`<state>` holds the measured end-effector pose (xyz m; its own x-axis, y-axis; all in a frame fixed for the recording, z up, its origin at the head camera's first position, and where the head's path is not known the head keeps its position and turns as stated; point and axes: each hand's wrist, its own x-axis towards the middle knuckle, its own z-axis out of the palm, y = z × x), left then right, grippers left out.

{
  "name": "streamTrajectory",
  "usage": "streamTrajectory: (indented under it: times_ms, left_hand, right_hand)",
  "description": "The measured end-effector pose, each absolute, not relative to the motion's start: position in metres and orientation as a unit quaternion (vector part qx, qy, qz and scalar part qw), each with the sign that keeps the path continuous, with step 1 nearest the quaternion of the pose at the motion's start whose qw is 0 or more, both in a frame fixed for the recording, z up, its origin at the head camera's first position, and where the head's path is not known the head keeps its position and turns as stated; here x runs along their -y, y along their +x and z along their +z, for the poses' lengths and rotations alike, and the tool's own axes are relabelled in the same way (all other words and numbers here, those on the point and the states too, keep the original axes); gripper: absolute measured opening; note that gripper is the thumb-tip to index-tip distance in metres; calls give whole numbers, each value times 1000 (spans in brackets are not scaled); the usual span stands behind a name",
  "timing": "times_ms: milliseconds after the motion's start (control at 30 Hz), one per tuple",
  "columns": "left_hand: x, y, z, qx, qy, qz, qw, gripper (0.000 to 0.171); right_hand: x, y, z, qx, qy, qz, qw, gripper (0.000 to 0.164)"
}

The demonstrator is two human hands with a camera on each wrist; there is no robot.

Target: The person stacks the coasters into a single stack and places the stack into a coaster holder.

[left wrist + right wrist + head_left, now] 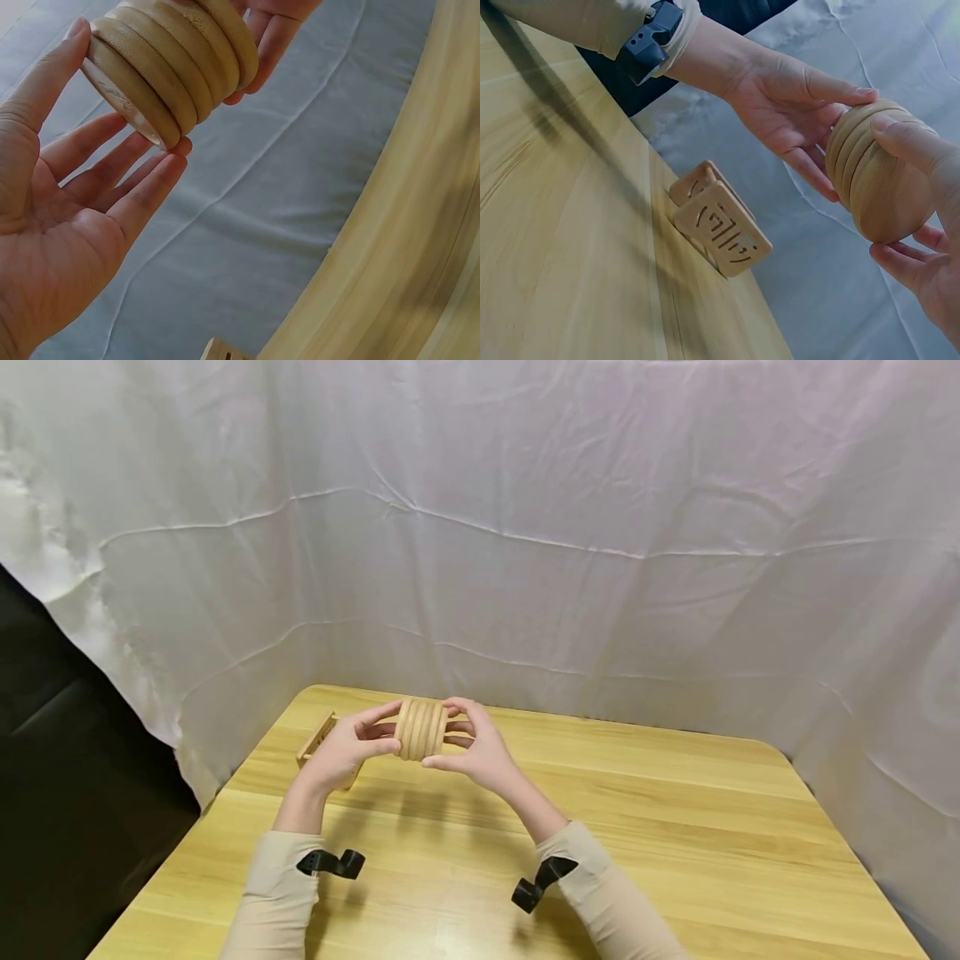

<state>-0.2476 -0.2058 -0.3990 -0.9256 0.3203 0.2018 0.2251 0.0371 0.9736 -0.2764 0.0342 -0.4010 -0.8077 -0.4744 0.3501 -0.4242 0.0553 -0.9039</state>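
Observation:
Several round wooden coasters point(422, 730) are held together as one stack in the air above the table, turned so their edges face up. My left hand point(341, 752) grips the left end of the stack, with thumb and fingertips on the rim. At the other end, my right hand point(480, 747) holds it the same way, thumb and fingers spread around the edge. The right wrist view shows the smooth flat face of the end coaster point(896, 199). Behind my left hand stands a wooden holder point(724, 229) with cut-out slots, partly hidden in the head view.
The light wooden table point(675, 827) has rounded far corners. White cloth curtains point(562, 593) hang behind it and at both sides. A dark area point(75, 760) lies at the left. Black camera mounts point(330, 862) sit on both wrists.

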Motion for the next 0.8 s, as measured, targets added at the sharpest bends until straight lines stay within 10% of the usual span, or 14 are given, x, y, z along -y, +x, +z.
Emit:
streamTrajectory:
  times_ms: [800]
  left_hand:
    - [246,-244,-412,-733,123,669,7,58]
  right_hand:
    - [19,-290,-407,-708,-301,-637,43,71]
